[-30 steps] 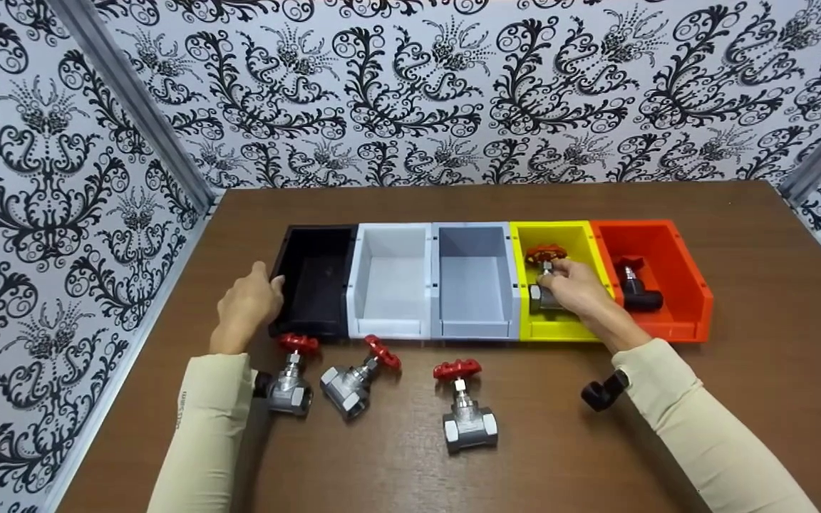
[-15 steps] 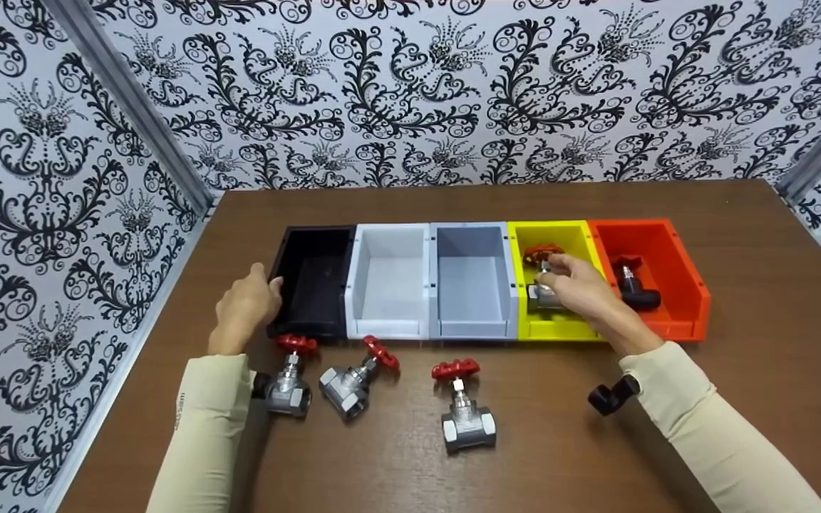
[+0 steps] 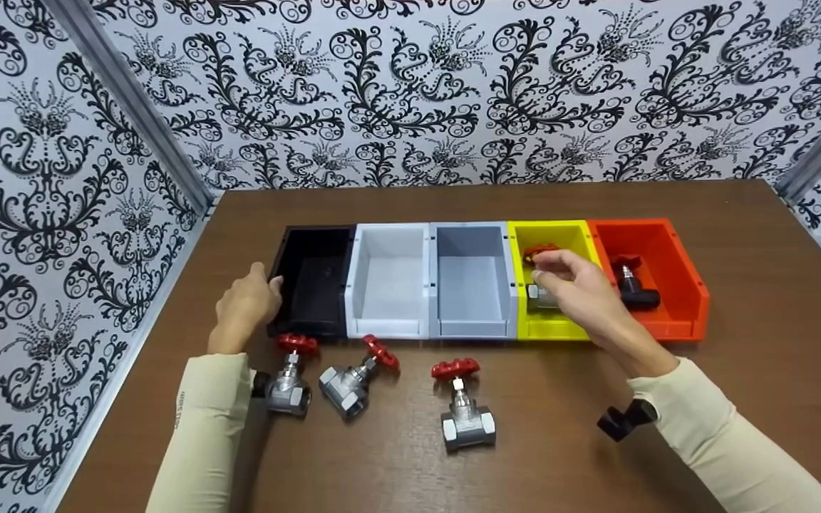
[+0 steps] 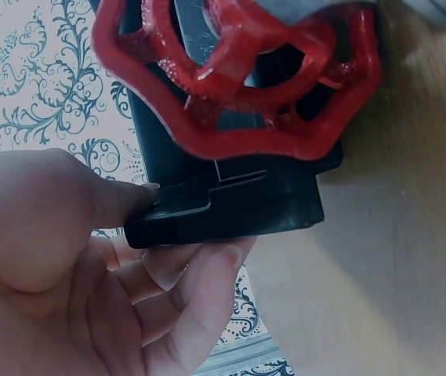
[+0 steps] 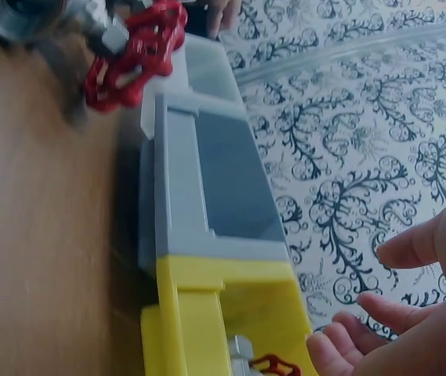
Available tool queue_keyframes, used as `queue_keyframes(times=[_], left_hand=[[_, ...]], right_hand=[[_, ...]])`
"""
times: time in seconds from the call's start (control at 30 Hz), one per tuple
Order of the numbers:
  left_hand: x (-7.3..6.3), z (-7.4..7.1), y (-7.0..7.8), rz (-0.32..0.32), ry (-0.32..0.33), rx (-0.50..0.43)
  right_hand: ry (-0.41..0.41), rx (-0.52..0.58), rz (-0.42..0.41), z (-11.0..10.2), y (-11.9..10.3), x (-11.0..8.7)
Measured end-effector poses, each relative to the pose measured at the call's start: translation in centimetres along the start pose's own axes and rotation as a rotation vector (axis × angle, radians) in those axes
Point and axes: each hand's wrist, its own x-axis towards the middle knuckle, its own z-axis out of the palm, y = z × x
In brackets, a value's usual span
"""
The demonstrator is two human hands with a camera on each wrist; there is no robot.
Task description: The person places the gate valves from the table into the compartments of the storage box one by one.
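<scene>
My left hand [image 3: 245,303] grips the left wall of the black bin [image 3: 276,313]; in the left wrist view the thumb [image 4: 125,205] lies on one side of that wall and curled fingers [image 4: 207,294] on the other. Over the yellow bin [image 3: 556,330] is my right hand [image 3: 589,296], its fingers parted and holding nothing. Under it in that bin lies a gate valve [image 3: 540,296] with a red handwheel, partly hidden by the hand. The right wrist view shows a gap between thumb and fingertips, with the valve [image 5: 241,352] lower in the bin.
White [image 3: 390,329], grey [image 3: 474,330] and orange [image 3: 688,313] bins complete the row. A dark valve [image 3: 638,296] lies in the orange one. Before the row, three red-wheeled valves lie on the table: left [image 3: 289,392], middle [image 3: 346,388] and right [image 3: 469,425].
My right hand has let go of the valve in the yellow bin and drawn slightly back and right, its fingers spreading. The left hand has stayed on the black bin.
</scene>
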Motion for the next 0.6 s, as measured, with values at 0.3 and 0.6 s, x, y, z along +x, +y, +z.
queue_keyframes(times=[0.3,0.6], left_hand=[[-0.1,-0.1,0.1,0.007,0.007,-0.004],[0.0,0.0,0.0,0.005,0.005,-0.008]], right_hand=[[-0.095,0.055,0.009,0.4,-0.1,-0.9],[-0.121,0.043,0.013,0.6,0.1,-1.5]])
